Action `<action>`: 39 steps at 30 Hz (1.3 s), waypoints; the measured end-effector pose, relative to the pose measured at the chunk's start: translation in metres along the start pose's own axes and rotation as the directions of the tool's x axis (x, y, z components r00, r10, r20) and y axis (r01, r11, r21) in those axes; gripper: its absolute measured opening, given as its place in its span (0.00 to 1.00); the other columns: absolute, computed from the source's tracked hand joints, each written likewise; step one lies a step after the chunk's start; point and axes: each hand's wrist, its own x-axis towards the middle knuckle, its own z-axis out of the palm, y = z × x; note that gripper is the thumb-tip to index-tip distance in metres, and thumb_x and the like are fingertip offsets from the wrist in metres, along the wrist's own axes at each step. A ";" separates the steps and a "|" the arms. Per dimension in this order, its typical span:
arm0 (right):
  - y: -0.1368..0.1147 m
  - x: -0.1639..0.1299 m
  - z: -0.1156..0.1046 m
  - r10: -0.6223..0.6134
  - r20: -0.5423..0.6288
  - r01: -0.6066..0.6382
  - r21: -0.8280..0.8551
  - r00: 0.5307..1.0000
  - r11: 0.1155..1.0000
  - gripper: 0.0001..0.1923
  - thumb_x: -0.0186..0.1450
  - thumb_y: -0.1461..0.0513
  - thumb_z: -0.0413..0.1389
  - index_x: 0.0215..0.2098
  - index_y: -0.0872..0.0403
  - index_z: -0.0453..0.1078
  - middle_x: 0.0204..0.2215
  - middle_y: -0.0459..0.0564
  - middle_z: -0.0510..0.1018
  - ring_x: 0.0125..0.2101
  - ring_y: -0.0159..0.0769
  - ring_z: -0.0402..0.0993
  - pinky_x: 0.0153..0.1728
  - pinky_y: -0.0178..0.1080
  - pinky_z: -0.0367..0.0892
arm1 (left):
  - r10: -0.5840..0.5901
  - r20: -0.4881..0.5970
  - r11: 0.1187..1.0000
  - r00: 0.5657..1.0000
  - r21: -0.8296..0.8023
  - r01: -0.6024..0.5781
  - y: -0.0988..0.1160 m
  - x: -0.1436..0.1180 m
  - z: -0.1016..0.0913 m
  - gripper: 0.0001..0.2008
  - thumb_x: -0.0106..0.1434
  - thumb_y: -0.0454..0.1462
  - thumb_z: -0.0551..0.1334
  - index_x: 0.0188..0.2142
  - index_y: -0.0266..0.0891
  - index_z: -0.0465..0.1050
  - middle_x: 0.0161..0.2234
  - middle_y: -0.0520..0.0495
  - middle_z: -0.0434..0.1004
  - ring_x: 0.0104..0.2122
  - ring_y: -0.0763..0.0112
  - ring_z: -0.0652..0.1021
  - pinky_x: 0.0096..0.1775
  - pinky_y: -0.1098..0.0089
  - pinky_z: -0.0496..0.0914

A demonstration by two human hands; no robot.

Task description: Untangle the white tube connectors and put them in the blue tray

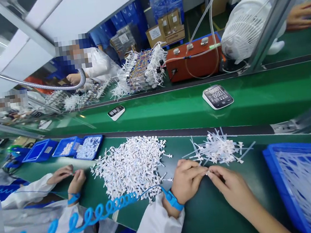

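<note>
Your left hand (186, 180) and right hand (232, 186) meet fingertip to fingertip, both pinching one small white plastic connector (207, 172) just above the green worktop (213, 215), between the big white pile of connectors (130, 165) and the smaller tubed bunch (218, 148).

Both hands' fingers (203, 172) pinched together, touching

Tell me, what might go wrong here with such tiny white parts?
1. The small part is pinched only at the fingertips of the left hand and right hand; it could slip and be lost on the table.
2. The big pile and the tube pile lie close, so pieces may mix.
3. The coiled cord from the wrist strap could sweep parts off.
</note>
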 end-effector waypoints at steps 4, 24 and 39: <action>0.000 0.000 0.000 0.047 0.026 -0.048 0.063 0.999 0.997 0.14 0.70 0.53 0.48 0.36 0.53 0.69 0.21 0.43 0.71 0.21 0.30 0.66 0.25 0.31 0.61 | 0.058 -0.009 0.997 0.998 -0.041 -0.058 0.000 0.001 -0.002 0.09 0.67 0.37 0.59 0.43 0.44 0.78 0.36 0.48 0.78 0.37 0.70 0.76 0.44 0.64 0.67; -0.013 -0.002 -0.011 -0.052 -0.080 0.055 0.025 0.995 0.998 0.06 0.67 0.61 0.54 0.37 0.53 0.72 0.22 0.42 0.68 0.25 0.27 0.64 0.30 0.30 0.57 | -0.135 -0.123 0.980 0.983 -0.162 0.114 -0.003 -0.007 -0.008 0.08 0.69 0.31 0.54 0.45 0.42 0.67 0.38 0.50 0.77 0.35 0.74 0.77 0.41 0.69 0.70; 0.008 0.006 -0.009 0.027 0.165 0.041 -0.395 0.986 0.918 0.09 0.68 0.57 0.53 0.41 0.47 0.75 0.30 0.44 0.77 0.29 0.29 0.70 0.30 0.33 0.52 | -0.083 0.272 0.995 0.959 -0.025 0.094 -0.018 0.000 -0.005 0.10 0.69 0.38 0.56 0.46 0.44 0.74 0.39 0.47 0.74 0.40 0.68 0.75 0.43 0.68 0.69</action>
